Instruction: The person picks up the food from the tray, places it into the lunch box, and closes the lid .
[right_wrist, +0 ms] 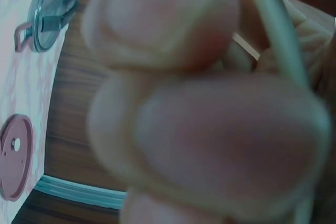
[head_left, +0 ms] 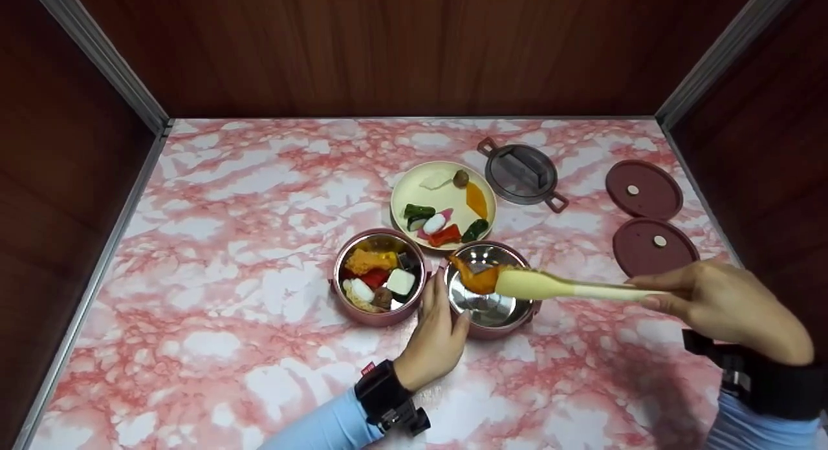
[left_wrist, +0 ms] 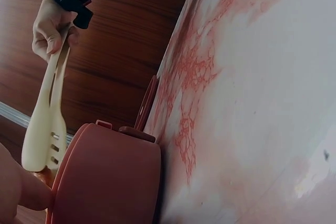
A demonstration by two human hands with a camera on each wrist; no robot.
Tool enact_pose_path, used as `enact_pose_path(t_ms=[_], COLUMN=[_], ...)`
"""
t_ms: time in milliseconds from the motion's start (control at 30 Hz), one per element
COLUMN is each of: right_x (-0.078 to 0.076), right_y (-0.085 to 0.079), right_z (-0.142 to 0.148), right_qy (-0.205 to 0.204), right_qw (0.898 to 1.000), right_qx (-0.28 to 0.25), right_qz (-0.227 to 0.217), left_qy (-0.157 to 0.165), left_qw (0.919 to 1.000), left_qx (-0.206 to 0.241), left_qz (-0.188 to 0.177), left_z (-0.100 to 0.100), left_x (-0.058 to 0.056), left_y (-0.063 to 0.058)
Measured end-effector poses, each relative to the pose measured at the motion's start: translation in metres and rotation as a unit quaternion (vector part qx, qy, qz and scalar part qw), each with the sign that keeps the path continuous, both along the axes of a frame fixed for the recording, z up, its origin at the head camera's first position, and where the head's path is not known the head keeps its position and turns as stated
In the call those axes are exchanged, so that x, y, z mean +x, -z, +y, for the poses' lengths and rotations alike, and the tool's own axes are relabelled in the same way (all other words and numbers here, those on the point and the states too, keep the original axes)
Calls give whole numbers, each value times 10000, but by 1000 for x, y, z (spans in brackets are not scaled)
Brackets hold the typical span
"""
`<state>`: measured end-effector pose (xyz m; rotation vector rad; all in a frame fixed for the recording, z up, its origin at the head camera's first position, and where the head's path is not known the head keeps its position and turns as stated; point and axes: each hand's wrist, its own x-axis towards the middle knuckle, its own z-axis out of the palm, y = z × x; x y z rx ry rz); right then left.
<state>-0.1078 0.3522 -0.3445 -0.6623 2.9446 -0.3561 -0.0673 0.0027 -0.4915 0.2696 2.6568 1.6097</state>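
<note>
My right hand [head_left: 731,304] holds cream-coloured tongs [head_left: 550,286] by the handle end. Their broad tips pinch an orange-brown piece of food, like fried chicken [head_left: 477,278], over the right-hand pink bowl [head_left: 488,317]. That bowl has a shiny metal inside. In the left wrist view the tongs' slotted arm [left_wrist: 56,135] shows beside the smooth one. With fairly straight fingers, my left hand [head_left: 436,340] touches the near left side of this bowl, between it and the second bowl [head_left: 378,317]. Mixed food pieces fill that second bowl, among them a white block [head_left: 401,282].
Behind the bowls a cream plate [head_left: 411,185] carries several food pieces. A glass lid with two handles [head_left: 522,174] lies at its right. Two dark red lids [head_left: 647,190] lie near the table's right edge. Brown wood-patterned walls [head_left: 414,49] enclose the marbled table [head_left: 226,275].
</note>
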Motion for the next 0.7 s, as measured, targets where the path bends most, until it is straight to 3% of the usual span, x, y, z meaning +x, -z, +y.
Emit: enact_pose_path(t_ms=[100, 367, 700], right_x=[-1, 0, 2], right_y=[-1, -8, -13], right_z=[-2, 3, 5], right_qy=[-107, -84, 6], right_qw=[9996, 9985, 9976], right_qx=[88, 393, 351], right_qz=[-238, -377, -590], left_qy=[4, 31, -1], left_qw=[10000, 10000, 9999], left_qx=[-11, 57, 60], left_qz=[1, -4, 130], left_z=[0, -1, 1], left_x=[0, -1, -1], left_y=[0, -1, 2])
